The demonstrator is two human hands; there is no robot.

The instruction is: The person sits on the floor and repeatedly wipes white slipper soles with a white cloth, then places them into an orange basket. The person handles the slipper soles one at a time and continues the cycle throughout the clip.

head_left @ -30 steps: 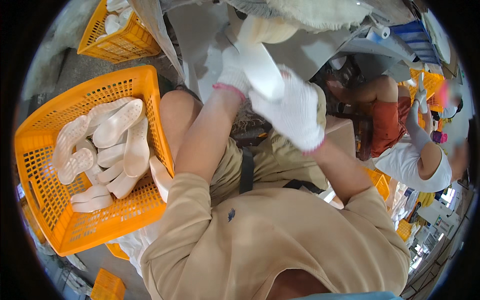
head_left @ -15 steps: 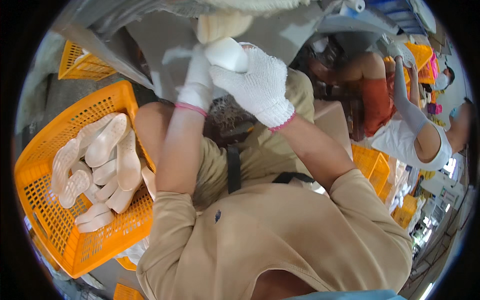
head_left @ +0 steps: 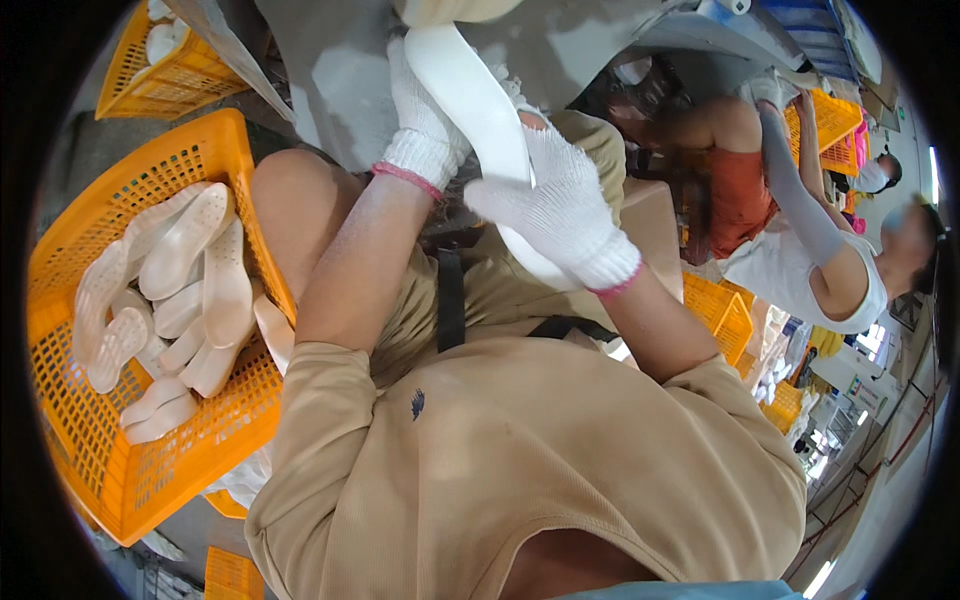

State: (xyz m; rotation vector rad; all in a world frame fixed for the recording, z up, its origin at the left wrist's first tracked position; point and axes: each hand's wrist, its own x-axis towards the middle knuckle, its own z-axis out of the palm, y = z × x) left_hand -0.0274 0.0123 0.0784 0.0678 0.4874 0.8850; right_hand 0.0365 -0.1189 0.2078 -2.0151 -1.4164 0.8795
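Note:
A long white shoe sole (head_left: 462,85) slants across the top middle, its upper end close under a cream-coloured roller (head_left: 465,10). My right hand (head_left: 575,200), in a white knitted glove, wraps round the lower half of the sole with the thumb across its face. On the upper left side, my left hand (head_left: 420,125), gloved alike, is closed along the sole's edge. Some of its fingers are hidden behind the sole. Whether the sole touches the roller I cannot tell.
To my left stands an orange crate (head_left: 245,190) with several pale shoe soles (head_left: 190,240). Another orange crate (head_left: 190,80) sits beyond it. A grey machine housing (head_left: 330,80) rises ahead. On the right, a co-worker in a white top (head_left: 800,275) sits near more orange crates (head_left: 715,305).
The sole has turned so that its long side now shows. My right hand has moved lower right along it; my left hand, blurred before, is now clearer.

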